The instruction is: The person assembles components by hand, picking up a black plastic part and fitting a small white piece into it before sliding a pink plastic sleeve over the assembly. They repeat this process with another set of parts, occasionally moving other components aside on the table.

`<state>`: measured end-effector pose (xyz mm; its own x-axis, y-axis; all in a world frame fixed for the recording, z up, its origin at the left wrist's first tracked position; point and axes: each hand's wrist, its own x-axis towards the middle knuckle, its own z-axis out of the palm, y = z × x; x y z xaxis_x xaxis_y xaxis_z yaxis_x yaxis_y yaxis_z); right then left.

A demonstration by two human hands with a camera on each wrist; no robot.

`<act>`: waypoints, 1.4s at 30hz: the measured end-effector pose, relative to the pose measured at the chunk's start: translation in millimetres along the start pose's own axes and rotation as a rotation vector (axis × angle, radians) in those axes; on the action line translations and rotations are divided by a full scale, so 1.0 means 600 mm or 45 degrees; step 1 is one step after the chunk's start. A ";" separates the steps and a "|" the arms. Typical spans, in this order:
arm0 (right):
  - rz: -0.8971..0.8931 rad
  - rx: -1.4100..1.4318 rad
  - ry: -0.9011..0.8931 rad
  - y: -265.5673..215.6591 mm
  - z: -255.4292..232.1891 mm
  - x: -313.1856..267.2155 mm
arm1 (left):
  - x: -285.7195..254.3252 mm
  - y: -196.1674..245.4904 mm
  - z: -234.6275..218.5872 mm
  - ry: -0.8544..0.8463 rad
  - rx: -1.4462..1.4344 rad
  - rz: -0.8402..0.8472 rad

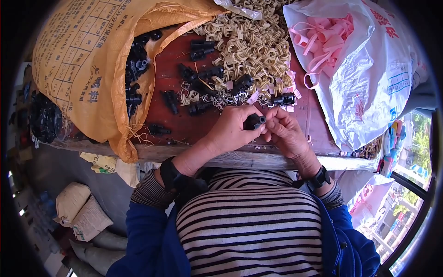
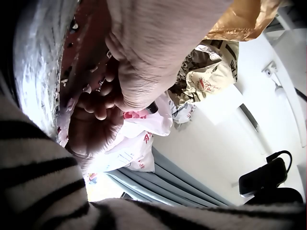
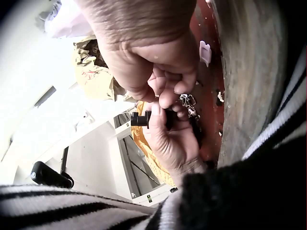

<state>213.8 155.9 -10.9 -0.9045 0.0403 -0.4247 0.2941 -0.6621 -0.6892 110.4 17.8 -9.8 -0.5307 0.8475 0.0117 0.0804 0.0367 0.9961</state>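
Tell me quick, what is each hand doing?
Left hand: fingers curled round a small black plastic part.
Right hand: fingers bunched at the part's end, pinching something too small to tell.

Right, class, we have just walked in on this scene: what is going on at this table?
A person in a striped top sits at a red-brown table. The left hand grips a small black plastic part at the table's near edge, and the right hand pinches at its end with the fingertips. More black parts lie loose on the table, beside a heap of beige clips. A yellow sack on the left holds further black parts, and a white bag on the right holds pink pieces.
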 end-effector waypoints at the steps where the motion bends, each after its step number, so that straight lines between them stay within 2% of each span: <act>1: -0.008 0.015 -0.020 0.000 -0.001 0.000 | 0.001 0.002 -0.002 -0.023 0.084 0.051; 3: -0.025 0.046 -0.062 0.000 -0.002 0.000 | 0.001 0.002 -0.003 -0.044 0.169 0.101; 6: -0.026 0.075 -0.112 0.006 -0.013 0.002 | -0.001 -0.006 0.000 -0.064 -0.127 -0.144; 11: -0.047 0.084 -0.114 0.007 -0.013 0.004 | -0.002 -0.017 0.002 -0.068 -0.270 -0.185; 15: -0.113 0.005 -0.051 0.004 -0.008 0.003 | -0.002 -0.016 0.002 -0.075 -0.378 -0.311; 18: -0.116 -0.088 -0.015 0.001 -0.008 0.004 | -0.005 -0.011 -0.006 -0.156 -0.678 -0.616; 19: -0.117 -0.134 0.002 0.000 -0.008 0.004 | -0.005 -0.014 -0.008 -0.158 -0.678 -0.614; 22: -0.146 -0.298 0.072 -0.002 -0.004 0.004 | -0.009 -0.028 -0.010 -0.169 -1.325 -0.740; 24: -0.160 -0.380 0.108 -0.002 -0.001 0.002 | -0.012 -0.030 -0.011 -0.165 -1.349 -0.735; 27: -0.310 -0.406 0.129 0.000 0.005 0.002 | -0.015 -0.028 -0.009 -0.156 -1.397 -0.722; 32: -0.370 -0.482 0.181 0.001 0.009 0.000 | -0.016 -0.026 -0.005 -0.038 -1.371 -0.710; 35: -0.287 -1.076 0.290 -0.005 -0.002 -0.005 | -0.017 -0.024 -0.021 0.004 -1.327 -0.696; 36: -0.279 -1.076 0.292 -0.007 -0.004 -0.006 | -0.020 -0.019 -0.031 0.070 -1.271 -0.687; 38: -0.474 -1.478 0.212 -0.010 -0.009 -0.006 | -0.028 -0.015 -0.051 0.199 -1.156 -0.666; 39: -0.574 -1.679 0.166 -0.011 -0.009 -0.006 | -0.033 -0.017 -0.057 0.198 -1.161 -0.669; 42: -0.578 -1.721 0.193 -0.010 0.003 -0.004 | -0.047 -0.025 -0.071 0.278 -1.108 -0.628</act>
<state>213.7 158.7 -4.6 -0.9823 0.1864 -0.0184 0.1343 0.6328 -0.7626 88.2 -29.3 -21.6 -0.4879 0.7238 -0.4878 -0.7827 -0.1155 0.6116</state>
